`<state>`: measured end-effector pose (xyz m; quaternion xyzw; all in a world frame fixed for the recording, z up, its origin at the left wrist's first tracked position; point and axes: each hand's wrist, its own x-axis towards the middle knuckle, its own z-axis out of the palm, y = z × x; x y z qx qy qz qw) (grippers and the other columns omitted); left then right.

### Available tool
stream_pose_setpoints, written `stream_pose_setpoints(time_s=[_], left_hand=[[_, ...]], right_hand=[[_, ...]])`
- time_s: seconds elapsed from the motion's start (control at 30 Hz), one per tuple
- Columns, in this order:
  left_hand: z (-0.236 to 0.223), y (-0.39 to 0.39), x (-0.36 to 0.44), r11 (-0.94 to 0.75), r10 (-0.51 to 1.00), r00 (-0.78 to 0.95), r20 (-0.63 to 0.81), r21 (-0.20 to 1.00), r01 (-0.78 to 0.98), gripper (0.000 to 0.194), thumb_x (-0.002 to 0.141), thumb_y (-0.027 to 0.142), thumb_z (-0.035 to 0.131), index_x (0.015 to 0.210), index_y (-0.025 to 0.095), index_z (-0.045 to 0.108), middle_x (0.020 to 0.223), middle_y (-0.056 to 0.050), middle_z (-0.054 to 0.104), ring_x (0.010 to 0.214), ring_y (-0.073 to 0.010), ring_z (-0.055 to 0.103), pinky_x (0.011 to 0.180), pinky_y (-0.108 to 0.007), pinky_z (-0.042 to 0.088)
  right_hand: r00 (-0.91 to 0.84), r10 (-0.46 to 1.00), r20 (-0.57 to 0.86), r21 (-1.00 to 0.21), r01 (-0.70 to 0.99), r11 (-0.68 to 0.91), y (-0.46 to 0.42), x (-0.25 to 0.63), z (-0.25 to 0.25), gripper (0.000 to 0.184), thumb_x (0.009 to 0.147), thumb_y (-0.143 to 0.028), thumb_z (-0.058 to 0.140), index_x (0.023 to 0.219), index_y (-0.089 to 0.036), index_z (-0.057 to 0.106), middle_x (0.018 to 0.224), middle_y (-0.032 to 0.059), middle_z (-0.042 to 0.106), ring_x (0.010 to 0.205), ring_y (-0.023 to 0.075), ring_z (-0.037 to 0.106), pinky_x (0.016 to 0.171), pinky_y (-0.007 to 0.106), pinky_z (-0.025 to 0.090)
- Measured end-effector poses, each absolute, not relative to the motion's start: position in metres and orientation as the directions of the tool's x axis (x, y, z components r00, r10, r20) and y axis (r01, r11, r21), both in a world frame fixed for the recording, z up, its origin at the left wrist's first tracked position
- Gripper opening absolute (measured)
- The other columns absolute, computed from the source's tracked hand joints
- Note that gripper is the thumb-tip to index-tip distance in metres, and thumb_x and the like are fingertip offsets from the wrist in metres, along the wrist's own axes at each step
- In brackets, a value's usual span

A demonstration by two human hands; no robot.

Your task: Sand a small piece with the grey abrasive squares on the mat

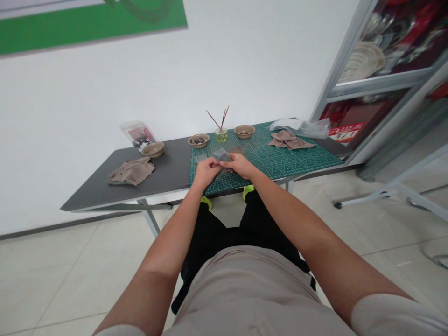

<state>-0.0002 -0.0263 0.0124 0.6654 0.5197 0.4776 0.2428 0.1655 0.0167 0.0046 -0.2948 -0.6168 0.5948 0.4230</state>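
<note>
Above the front of a green cutting mat [259, 161], my left hand [207, 171] and my right hand [242, 166] meet with bent fingers. Between them is a small, see-through greyish plastic bag [221, 154], pinched from both sides. Whether anything is inside it is too small to tell. Another small clear piece of plastic [200, 158] lies on the mat just left of my fingers. Partly behind my right hand, a thin brownish piece [238, 149] shows on the mat; its kind is unclear.
At the back stand a bowl of dark pieces [199, 146], a reed diffuser [221, 136] and another bowl [244, 136]. A brown cloth [289, 140] and clear plastic packaging [315, 127] lie right. Leftward are a bowl [153, 151], a crumpled cloth [131, 171] and a transparent container [136, 133].
</note>
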Motion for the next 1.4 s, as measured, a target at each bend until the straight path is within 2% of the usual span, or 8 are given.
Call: stream_pose_setpoints(time_s=[0.1,0.33,0.53,0.77,0.97,1.13,1.27,1.4], left_hand=[[0.0136,-0.0279,0.0010,-0.370,0.912,0.046,0.406,0.771,0.518,0.012,0.071,0.023,0.066,0.062,0.018,0.058,0.057,0.004,0.055,0.057,-0.0108,0.047,0.057,-0.024,0.036],[0.0151,-0.0277,0.0008,-0.364,0.915,0.050,0.400,0.767,0.529,0.010,0.070,0.021,0.065,0.063,0.019,0.059,0.059,0.004,0.058,0.058,-0.0118,0.049,0.057,-0.025,0.037],[0.0143,-0.0263,-0.0011,-0.354,0.928,0.052,0.368,0.832,0.427,0.013,0.070,0.028,0.070,0.069,0.019,0.061,0.061,0.003,0.062,0.059,-0.0124,0.053,0.059,-0.025,0.040],[0.0128,-0.0263,-0.0009,-0.361,0.925,0.080,0.373,0.788,0.499,0.010,0.068,0.021,0.066,0.063,0.019,0.058,0.056,0.005,0.054,0.055,-0.0105,0.046,0.055,-0.024,0.035],[0.0104,-0.0228,-0.0033,-0.355,0.932,0.058,0.357,0.876,0.326,0.018,0.068,0.030,0.074,0.068,0.019,0.061,0.061,0.002,0.062,0.059,-0.0124,0.055,0.060,-0.026,0.043],[0.0131,-0.0233,-0.0022,-0.344,0.939,0.061,0.339,0.916,0.206,0.022,0.067,0.031,0.077,0.072,0.018,0.059,0.064,0.000,0.065,0.062,-0.0138,0.060,0.065,-0.028,0.048],[0.0139,-0.0238,-0.0003,-0.369,0.928,0.051,0.369,0.891,0.263,0.020,0.069,0.030,0.074,0.075,0.019,0.059,0.063,0.003,0.060,0.059,-0.0116,0.055,0.060,-0.025,0.044],[0.0131,-0.0240,0.0002,-0.389,0.914,0.036,0.404,0.848,0.361,0.014,0.071,0.026,0.071,0.078,0.018,0.062,0.067,0.003,0.059,0.062,-0.0117,0.053,0.063,-0.025,0.043]], right_hand=[[-0.475,0.860,0.185,-0.982,-0.113,0.148,0.0165,0.1642,0.0041,0.046,0.060,-0.049,0.087,0.084,-0.015,0.067,0.064,-0.0018,0.062,0.053,0.0086,0.048,0.047,0.022,0.033],[-0.474,0.861,0.183,-0.982,-0.129,0.137,0.0166,0.1653,0.0038,0.046,0.059,-0.052,0.086,0.079,-0.015,0.067,0.060,-0.0035,0.059,0.051,0.0077,0.043,0.047,0.022,0.031],[-0.424,0.886,0.188,-0.975,-0.187,0.117,0.0164,0.1652,0.0016,0.046,0.061,-0.053,0.084,0.080,-0.015,0.068,0.062,-0.0014,0.061,0.052,0.0086,0.046,0.049,0.023,0.034],[-0.476,0.854,0.209,-0.974,-0.182,0.136,0.0121,0.1644,0.0074,0.046,0.055,-0.045,0.090,0.081,-0.014,0.068,0.070,-0.0007,0.064,0.063,0.0116,0.055,0.061,0.025,0.042],[-0.443,0.876,0.191,-0.970,-0.222,0.099,0.0147,0.1671,0.0050,0.047,0.059,-0.051,0.087,0.079,-0.015,0.064,0.064,-0.0015,0.060,0.056,0.0103,0.051,0.051,0.023,0.035],[-0.412,0.890,0.193,-0.966,-0.238,0.099,0.0129,0.1681,0.0063,0.047,0.058,-0.051,0.086,0.078,-0.017,0.062,0.065,-0.0015,0.060,0.054,0.0092,0.049,0.049,0.023,0.033],[-0.426,0.880,0.211,-0.965,-0.233,0.119,0.0125,0.1674,0.0064,0.044,0.063,-0.050,0.084,0.079,-0.017,0.061,0.066,-0.0024,0.059,0.057,0.0094,0.048,0.052,0.023,0.035],[-0.425,0.878,0.223,-0.958,-0.263,0.116,0.0156,0.1655,0.0031,0.042,0.066,-0.046,0.083,0.085,-0.018,0.058,0.072,-0.0020,0.061,0.065,0.0118,0.055,0.061,0.024,0.043]])
